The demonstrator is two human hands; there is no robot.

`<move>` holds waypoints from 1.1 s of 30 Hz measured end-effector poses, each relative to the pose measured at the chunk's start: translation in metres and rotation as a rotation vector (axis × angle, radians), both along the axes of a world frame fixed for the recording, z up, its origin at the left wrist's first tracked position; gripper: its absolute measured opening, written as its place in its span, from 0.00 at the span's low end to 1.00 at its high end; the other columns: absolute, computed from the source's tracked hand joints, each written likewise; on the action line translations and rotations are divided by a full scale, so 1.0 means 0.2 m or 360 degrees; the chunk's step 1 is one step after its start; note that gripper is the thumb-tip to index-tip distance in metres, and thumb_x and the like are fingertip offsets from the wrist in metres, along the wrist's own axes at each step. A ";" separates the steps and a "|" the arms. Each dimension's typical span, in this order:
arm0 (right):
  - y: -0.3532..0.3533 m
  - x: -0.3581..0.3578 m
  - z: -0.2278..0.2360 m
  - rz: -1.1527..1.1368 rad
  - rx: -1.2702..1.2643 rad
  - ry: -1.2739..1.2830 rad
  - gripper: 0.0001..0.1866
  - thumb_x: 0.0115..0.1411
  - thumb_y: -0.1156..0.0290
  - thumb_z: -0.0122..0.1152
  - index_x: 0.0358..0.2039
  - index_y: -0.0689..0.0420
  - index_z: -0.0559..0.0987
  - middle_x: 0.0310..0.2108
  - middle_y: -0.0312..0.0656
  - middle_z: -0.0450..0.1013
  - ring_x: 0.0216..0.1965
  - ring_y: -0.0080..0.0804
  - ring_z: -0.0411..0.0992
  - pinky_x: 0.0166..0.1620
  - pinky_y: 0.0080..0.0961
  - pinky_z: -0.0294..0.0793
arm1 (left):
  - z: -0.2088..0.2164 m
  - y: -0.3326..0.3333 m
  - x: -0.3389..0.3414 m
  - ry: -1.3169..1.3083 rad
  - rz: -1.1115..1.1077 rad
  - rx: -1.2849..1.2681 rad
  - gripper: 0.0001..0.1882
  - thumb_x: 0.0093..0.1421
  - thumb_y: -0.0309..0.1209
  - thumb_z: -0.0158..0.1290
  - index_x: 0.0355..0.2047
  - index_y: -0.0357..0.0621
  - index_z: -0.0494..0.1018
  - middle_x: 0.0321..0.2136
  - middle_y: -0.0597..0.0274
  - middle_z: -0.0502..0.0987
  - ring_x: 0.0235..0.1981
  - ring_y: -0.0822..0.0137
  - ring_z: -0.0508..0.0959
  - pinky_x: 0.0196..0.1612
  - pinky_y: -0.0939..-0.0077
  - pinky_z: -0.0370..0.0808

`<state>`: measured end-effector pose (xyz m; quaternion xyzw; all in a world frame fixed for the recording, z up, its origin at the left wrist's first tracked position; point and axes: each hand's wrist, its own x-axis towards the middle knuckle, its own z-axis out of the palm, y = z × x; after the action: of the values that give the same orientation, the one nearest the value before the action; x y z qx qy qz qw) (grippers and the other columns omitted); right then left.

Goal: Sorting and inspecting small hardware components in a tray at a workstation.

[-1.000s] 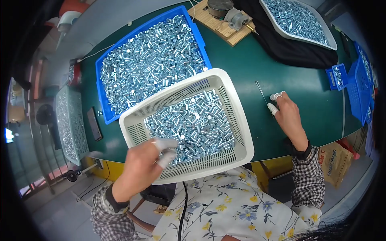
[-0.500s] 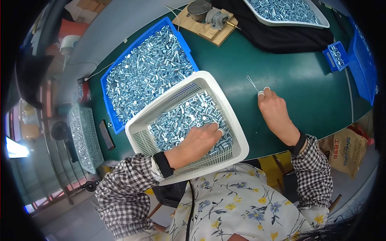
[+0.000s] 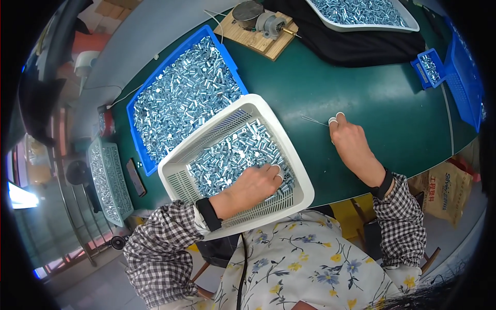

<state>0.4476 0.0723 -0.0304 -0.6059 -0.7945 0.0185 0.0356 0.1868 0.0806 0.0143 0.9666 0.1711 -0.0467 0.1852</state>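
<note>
A white slotted plastic basket [image 3: 295, 160] sits at the front of the table, holding many small silvery metal sleeves [image 3: 227, 157]. Inside it, my left hand [image 3: 253, 187] rests over the sleeves with its fingers curled down; what they grip, if anything, is hidden. Over the green table to the right, my right hand [image 3: 350, 138] pinches a thin looped wire [image 3: 314, 120], whose loop points left toward the basket. Pale bands circle fingers on both hands.
A big blue tray [image 3: 229, 59] of similar sleeves adjoins the basket. Behind are a wooden board with a small metal device [image 3: 271, 27], black cloth [image 3: 356, 54] and a white tray [image 3: 361, 28]. Blue containers [image 3: 461, 85] stand right; a phone [image 3: 136, 177] and pale green basket [image 3: 124, 183] lie left.
The looped wire in my right hand has swung from pointing up and away to pointing left. My left hand stays in the basket, slightly shifted, with fingers still curled.
</note>
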 end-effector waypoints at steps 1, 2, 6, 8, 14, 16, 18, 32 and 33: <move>0.00 0.00 0.01 -0.0004 0.0003 -0.0011 0.04 0.43 0.82 0.54 0.22 0.63 0.68 0.26 0.46 0.66 0.22 0.35 0.72 0.22 0.26 0.72 | 0.00 0.01 0.00 -0.0027 -0.0020 -0.0033 0.05 0.43 0.22 0.50 0.23 0.37 0.67 0.26 0.58 0.67 0.28 0.64 0.73 0.21 0.74 0.72; -0.01 -0.02 0.01 0.0034 -0.0014 -0.0011 0.05 0.43 0.82 0.54 0.22 0.63 0.69 0.26 0.47 0.66 0.22 0.35 0.72 0.22 0.26 0.72 | 0.00 0.01 -0.01 -0.0038 -0.0024 -0.0029 0.05 0.43 0.22 0.50 0.23 0.37 0.67 0.26 0.58 0.67 0.28 0.64 0.73 0.21 0.74 0.72; -0.01 -0.04 0.01 0.0109 -0.0064 -0.0002 0.05 0.43 0.81 0.55 0.22 0.63 0.69 0.27 0.49 0.67 0.22 0.37 0.72 0.22 0.28 0.73 | 0.03 0.01 -0.01 -0.0082 0.0164 -0.0166 0.06 0.43 0.20 0.51 0.24 0.37 0.67 0.25 0.57 0.67 0.26 0.63 0.74 0.22 0.73 0.73; 0.00 -0.03 0.00 0.0139 -0.0092 0.0038 0.04 0.44 0.81 0.55 0.22 0.64 0.69 0.27 0.48 0.67 0.22 0.38 0.73 0.22 0.28 0.73 | 0.08 0.01 -0.03 -0.0080 0.0295 -0.0253 0.06 0.45 0.18 0.52 0.26 0.36 0.68 0.25 0.56 0.68 0.24 0.64 0.74 0.24 0.73 0.73; -0.01 0.08 0.02 0.0044 -0.0071 0.0160 0.04 0.46 0.80 0.55 0.24 0.64 0.70 0.26 0.47 0.68 0.22 0.38 0.73 0.24 0.28 0.74 | 0.26 -0.05 -0.05 -0.0166 0.0901 -0.0714 0.07 0.51 0.18 0.53 0.31 0.32 0.70 0.29 0.56 0.72 0.29 0.62 0.78 0.29 0.74 0.76; -0.02 0.12 0.07 -0.0013 -0.0090 0.0270 0.04 0.49 0.79 0.55 0.25 0.65 0.70 0.26 0.45 0.70 0.22 0.36 0.73 0.25 0.26 0.74 | 0.26 -0.10 -0.08 -0.0480 0.1298 -0.1255 0.06 0.55 0.19 0.52 0.34 0.32 0.70 0.33 0.57 0.74 0.31 0.64 0.78 0.32 0.76 0.77; -0.03 0.12 0.10 -0.0193 -0.0298 0.0735 0.05 0.51 0.78 0.55 0.28 0.65 0.71 0.27 0.45 0.71 0.23 0.34 0.73 0.26 0.26 0.75 | 0.28 -0.15 -0.10 -0.0656 0.1485 -0.1512 0.06 0.57 0.20 0.51 0.35 0.32 0.70 0.34 0.58 0.75 0.32 0.66 0.79 0.33 0.76 0.78; -0.46 0.09 0.18 -0.0657 -0.0716 0.3621 0.13 0.64 0.66 0.48 0.42 0.62 0.73 0.33 0.39 0.72 0.31 0.22 0.71 0.33 0.21 0.75 | 0.33 -0.49 0.17 -0.1134 0.1671 -0.2363 0.11 0.61 0.22 0.47 0.44 0.35 0.70 0.34 0.54 0.75 0.30 0.69 0.77 0.33 0.77 0.79; -0.49 0.10 0.18 -0.0649 -0.0704 0.3612 0.13 0.64 0.66 0.48 0.42 0.62 0.73 0.33 0.39 0.72 0.31 0.22 0.71 0.33 0.21 0.75 | 0.33 -0.51 0.22 -0.1038 0.1643 -0.2397 0.11 0.61 0.22 0.47 0.44 0.36 0.70 0.33 0.53 0.75 0.29 0.69 0.77 0.32 0.77 0.79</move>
<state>0.4674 -0.0251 0.0046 -0.3512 -0.1752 0.6796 0.6198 0.2301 -0.0213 0.0799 0.3661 0.4399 0.2133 0.7918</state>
